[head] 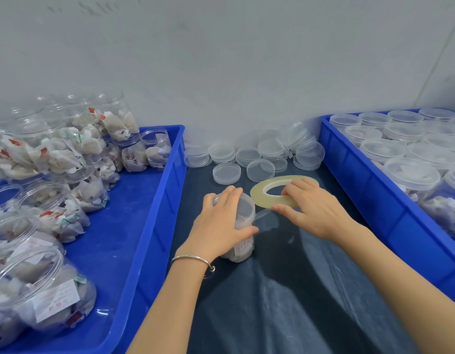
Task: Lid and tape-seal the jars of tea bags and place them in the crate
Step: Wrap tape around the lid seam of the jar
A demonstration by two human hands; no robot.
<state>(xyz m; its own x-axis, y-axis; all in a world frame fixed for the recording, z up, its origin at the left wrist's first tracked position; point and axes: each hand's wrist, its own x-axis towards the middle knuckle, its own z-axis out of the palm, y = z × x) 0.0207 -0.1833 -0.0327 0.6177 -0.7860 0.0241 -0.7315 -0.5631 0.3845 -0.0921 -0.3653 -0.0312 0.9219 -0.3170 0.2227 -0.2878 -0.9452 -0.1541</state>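
Two bare hands are working over the dark plastic-covered table [285,290]. The left hand [221,221] is gripping the lidded clear plastic jar of tea bags [243,226], fingers curled over its lid and thumb lying along the side, while the jar is standing on the table between the two crates. The right hand [313,210] is pinching the flat ring-shaped roll of pale yellowish clear tape [277,191], fingertips hooked into its core, and a strip of tape [263,214] is running from the roll to the jar just below the lid.

Judging the risks: the drawn strip looks thin and could be twisting or sticking to itself if the roll is tilting; the seal could be wandering off the lid seam if the jar is turning unevenly; and the jar could be tipping under a hard pull.

Counting: one roll, one jar in hand. Loose clear round lids [226,173] are lying near the wall in roughly nine stacks or singles; an exact number is hard to tell. The blue plastic crate on the left [155,200] is holding more than ten open jars. The blue plastic crate on the right [354,172] is showing about a dozen lidded jars, some cut off by the frame.
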